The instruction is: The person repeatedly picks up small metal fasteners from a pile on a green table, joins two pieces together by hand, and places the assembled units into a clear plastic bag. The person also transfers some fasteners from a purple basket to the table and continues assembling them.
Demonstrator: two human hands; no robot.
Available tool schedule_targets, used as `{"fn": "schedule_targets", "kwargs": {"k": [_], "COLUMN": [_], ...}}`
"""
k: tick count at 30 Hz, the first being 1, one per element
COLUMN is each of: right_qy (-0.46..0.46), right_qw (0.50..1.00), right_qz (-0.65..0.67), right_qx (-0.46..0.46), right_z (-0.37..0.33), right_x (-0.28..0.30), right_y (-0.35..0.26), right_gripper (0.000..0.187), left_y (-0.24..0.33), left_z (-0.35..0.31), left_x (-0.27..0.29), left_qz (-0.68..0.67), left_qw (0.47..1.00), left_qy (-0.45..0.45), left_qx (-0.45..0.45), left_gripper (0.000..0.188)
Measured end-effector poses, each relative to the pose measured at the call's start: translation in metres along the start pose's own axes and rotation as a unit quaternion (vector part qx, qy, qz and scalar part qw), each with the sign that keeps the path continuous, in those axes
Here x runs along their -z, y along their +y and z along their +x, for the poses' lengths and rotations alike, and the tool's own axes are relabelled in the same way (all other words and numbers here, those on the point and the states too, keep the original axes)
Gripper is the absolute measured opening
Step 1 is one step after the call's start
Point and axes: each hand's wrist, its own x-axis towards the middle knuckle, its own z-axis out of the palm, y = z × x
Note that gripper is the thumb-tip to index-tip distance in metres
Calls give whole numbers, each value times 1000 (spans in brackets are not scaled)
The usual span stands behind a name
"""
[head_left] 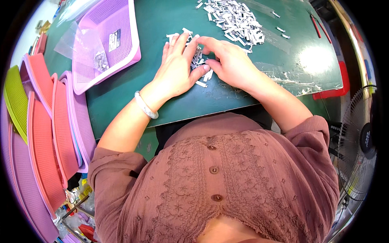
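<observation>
A small heap of flat, white-and-silver pieces (197, 60) lies on the green table between my two hands; they are too small to name closely. My left hand (177, 67) rests palm down over the heap's left side, its fingers stretched out and several pieces showing past the fingertips. At the heap's right edge my right hand (229, 60) has its thumb and forefinger curved apart around the pieces, the other fingers partly hidden underneath. The forefinger tips of both hands come close together at the top. Farther back spreads a larger pile (237, 22) of the same pieces.
A lilac mesh basket (135, 40) at the left holds a clear plastic bag (81, 46). Red-handled pliers (316, 26) lie at the far right. Stacked coloured baskets (42, 150) stand left of the green table (162, 109); a fan (352, 141) stands at the right.
</observation>
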Motion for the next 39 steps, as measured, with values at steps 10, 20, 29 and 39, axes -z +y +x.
{"fn": "schedule_targets", "kwargs": {"k": [10, 20, 29, 39], "right_qy": [-28, 14, 60, 96], "right_qw": [998, 996, 988, 987], "right_qz": [-13, 58, 3, 95], "right_qx": [47, 66, 142, 83], "right_z": [3, 10, 18, 18], "right_x": [1, 11, 10, 8], "right_y": [5, -5, -17, -17], "right_gripper": [55, 60, 56, 60], "left_y": [-16, -11, -9, -10], "left_z": [2, -4, -3, -4], "left_x": [14, 22, 19, 20], "left_qz": [-130, -360, -455, -550], "left_qw": [988, 924, 881, 822], "left_qy": [84, 57, 60, 31], "left_qx": [-16, 112, 114, 146], "left_gripper": [59, 17, 15, 15]}}
